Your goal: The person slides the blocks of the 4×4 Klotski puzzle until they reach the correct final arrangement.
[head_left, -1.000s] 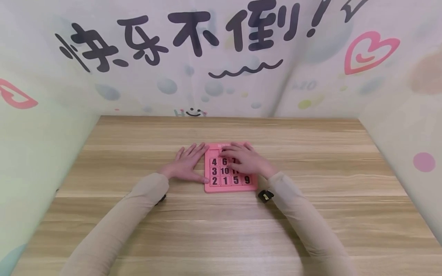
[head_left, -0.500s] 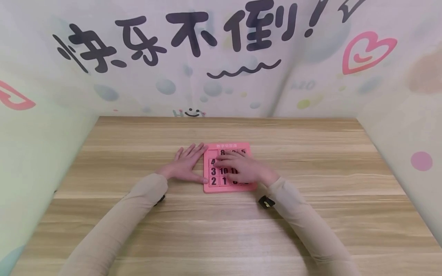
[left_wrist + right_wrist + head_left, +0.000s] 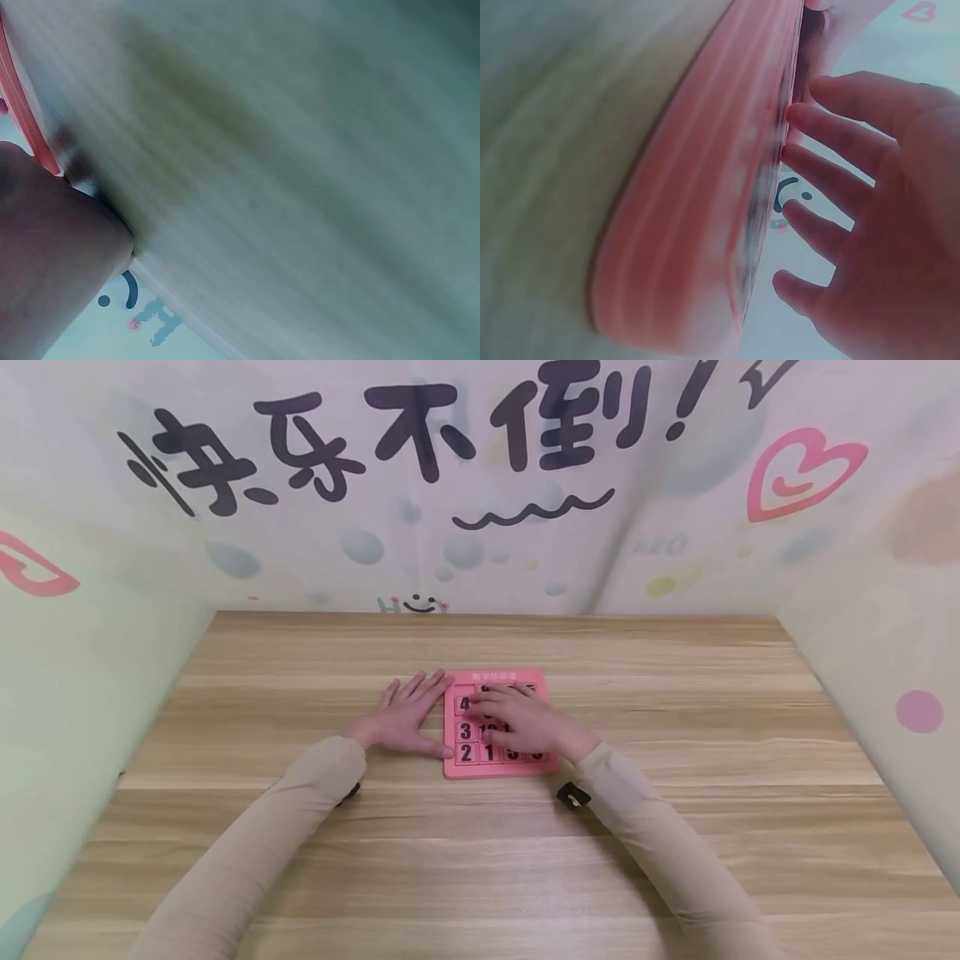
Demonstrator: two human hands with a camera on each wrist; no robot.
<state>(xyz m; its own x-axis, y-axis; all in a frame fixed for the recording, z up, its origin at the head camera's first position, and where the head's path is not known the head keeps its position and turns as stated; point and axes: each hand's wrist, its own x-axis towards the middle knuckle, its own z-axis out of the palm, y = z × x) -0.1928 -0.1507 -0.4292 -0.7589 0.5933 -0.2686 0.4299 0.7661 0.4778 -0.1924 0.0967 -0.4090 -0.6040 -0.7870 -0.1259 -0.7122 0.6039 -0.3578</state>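
Pale wood grain runs straight across the broad surface (image 3: pixel 420 877), boxed in by a printed white back wall (image 3: pixel 525 585) and plain-looking side walls, pastel bubbles floating all over the backdrop. And there in the middle, well short of the wall, lies the pink number sliding puzzle (image 3: pixel 501 770), flat, its ridged side showing up close from the right wrist.

The left hand (image 3: pixel 405 717) is spread wide, gripping nothing, thumb and forefinger against the puzzle's left edge. The right hand (image 3: pixel 534 720) hovers low over the tiles, fingers loosely extended and clutching nothing, fingertips right by the 4 tile (image 3: pixel 462 704).

Now the lettering! Big black characters (image 3: pixel 429 439) shout 快乐不倒! above a wavy line (image 3: pixel 532 512), with a pink heart outline (image 3: pixel 753 493) out to the right and a smiley (image 3: pixel 420 609) down by the surface's far edge. The puzzle's own white heading (image 3: pixel 494 677) reads 数字华容道. Down the left column it's 4, 3, 2, with a 1 beside the 2; fingers cover much of the rest.
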